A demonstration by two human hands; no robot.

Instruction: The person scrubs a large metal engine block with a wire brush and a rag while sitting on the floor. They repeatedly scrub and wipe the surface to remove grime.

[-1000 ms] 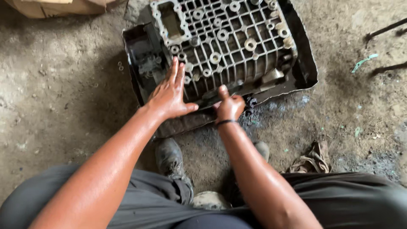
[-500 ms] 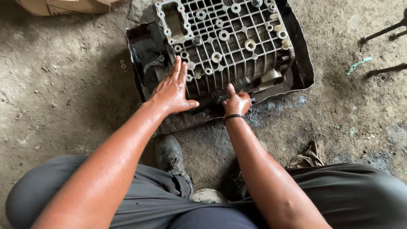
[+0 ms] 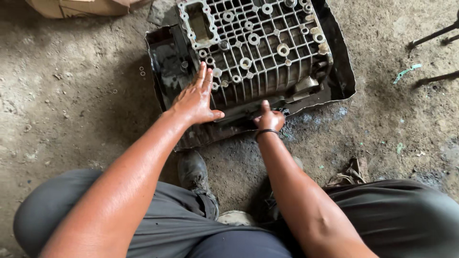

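A grey cast-metal housing [image 3: 260,43] with a ribbed grid and round bosses lies on a black, oily metal sheet [image 3: 167,62] on the ground. My left hand [image 3: 196,98] rests flat, fingers spread, on the housing's near left corner. My right hand [image 3: 269,117] is curled at the housing's near edge with the index finger pointing up against it; whether it pinches anything is hidden. A dark band circles my right wrist.
The dirt floor [image 3: 71,95] is stained. A cardboard box [image 3: 76,7] sits at the top left. Small washers [image 3: 142,71] lie left of the sheet. Dark rods [image 3: 432,36] lie at the right, a rag [image 3: 351,174] by my right knee, my shoe [image 3: 193,172] below the sheet.
Both hands have stayed at the housing's near edge; the right hand shifted slightly right along it. The view has drifted a little.
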